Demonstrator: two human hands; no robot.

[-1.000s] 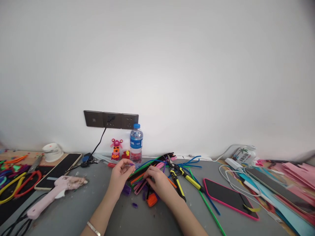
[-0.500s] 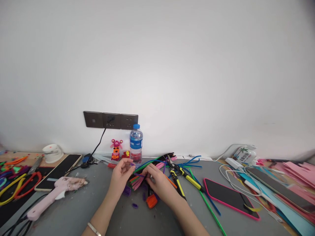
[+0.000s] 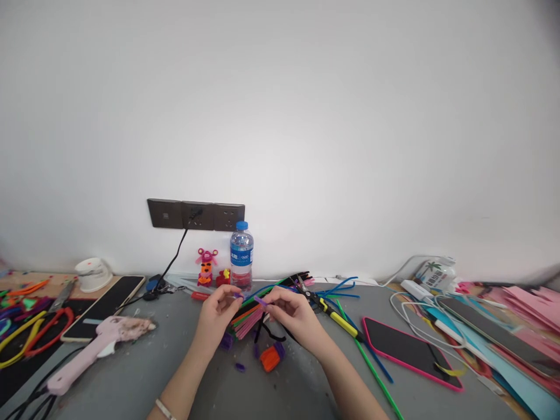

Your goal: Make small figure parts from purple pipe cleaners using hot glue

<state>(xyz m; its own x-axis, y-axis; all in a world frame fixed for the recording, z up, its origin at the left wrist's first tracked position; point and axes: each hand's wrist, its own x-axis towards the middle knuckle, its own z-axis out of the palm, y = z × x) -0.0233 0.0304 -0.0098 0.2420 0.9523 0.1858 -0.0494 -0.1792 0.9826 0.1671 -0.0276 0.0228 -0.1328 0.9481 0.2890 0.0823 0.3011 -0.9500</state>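
My left hand (image 3: pixel 222 309) is pinched on a short purple pipe cleaner (image 3: pixel 237 296) between thumb and fingertips. Opposite it, my right hand (image 3: pixel 291 314) grips another bit of purple pipe cleaner (image 3: pixel 259 300), its end poking out toward the left; whether the two bits join I cannot tell. Just behind and below the fingers lies a bundle of pink pipe cleaners (image 3: pixel 248 322) with orange, green and black ones. A bent black pipe cleaner (image 3: pixel 275 336) and an orange-and-purple fuzzy piece (image 3: pixel 271 357) rest on the grey table below my hands, beside small purple pieces (image 3: pixel 240 367).
A water bottle (image 3: pixel 241 256) and a small pink-and-orange figure (image 3: pixel 205 268) stand by the wall. Yellow-black pliers (image 3: pixel 339 318) and a pink-cased phone (image 3: pixel 411 353) lie right. A pink glue gun (image 3: pixel 94 350), a phone (image 3: pixel 105 306) and scissors (image 3: pixel 48 332) lie left.
My right hand has risen and shifted right, away from the black pipe cleaner, and now pinches purple pipe cleaner near my left fingertips. My left hand has barely moved.
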